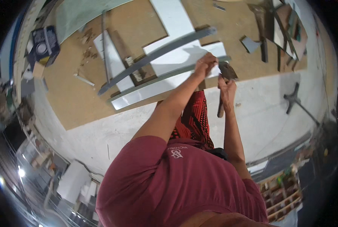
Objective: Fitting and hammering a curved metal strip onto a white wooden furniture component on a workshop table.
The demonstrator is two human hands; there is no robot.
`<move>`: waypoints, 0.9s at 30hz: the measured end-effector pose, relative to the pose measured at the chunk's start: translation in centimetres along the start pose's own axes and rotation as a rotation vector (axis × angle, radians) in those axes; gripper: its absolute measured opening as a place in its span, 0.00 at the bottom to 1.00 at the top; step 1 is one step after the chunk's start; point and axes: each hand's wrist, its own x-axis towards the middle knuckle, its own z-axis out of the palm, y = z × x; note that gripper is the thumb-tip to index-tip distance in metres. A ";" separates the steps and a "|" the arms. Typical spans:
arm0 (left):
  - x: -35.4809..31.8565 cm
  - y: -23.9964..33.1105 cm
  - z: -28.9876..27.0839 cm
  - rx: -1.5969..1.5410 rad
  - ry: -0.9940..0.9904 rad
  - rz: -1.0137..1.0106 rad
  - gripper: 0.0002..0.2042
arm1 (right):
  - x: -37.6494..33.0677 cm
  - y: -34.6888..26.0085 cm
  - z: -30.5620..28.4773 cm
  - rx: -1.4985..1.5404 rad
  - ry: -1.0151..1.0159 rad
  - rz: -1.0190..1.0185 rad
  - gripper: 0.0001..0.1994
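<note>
My right hand (227, 89) is closed round the handle of a hatchet-like tool (228, 71). Its broad, dark metal head points away from me, and the handle's end hangs below my fist. Just left of the head, my left hand (206, 63) has its fingers pressed together above the right end of a long white strip (154, 90). What those fingers pinch is hidden. A grey-green bar (169, 76) lies along the strip's far edge. Farther off, a longer dark grey bar (154, 56) crosses several white panels (176, 58) at a slant.
Brown sheet (78, 113) covers the work area. A dark box (46, 43) stands far left. Offcuts (250, 44) and dark strips (264, 51) lie right. A dark T-shaped stand (294, 99) rests on the pale floor (260, 125). Behind me is a compartmented wooden tray (282, 206).
</note>
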 end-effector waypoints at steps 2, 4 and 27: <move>0.2 -1.5 0.5 -0.023 0.022 0.157 0.08 | -0.2 0.7 -0.5 -0.024 -0.025 0.023 0.15; 0.3 -2.9 1.4 0.350 -0.068 0.185 0.07 | -0.6 -0.4 -0.2 -0.003 -0.020 -0.006 0.16; -0.9 -8.2 2.8 0.212 -0.077 0.040 0.07 | -1.5 -1.6 0.6 -0.135 -0.014 0.098 0.13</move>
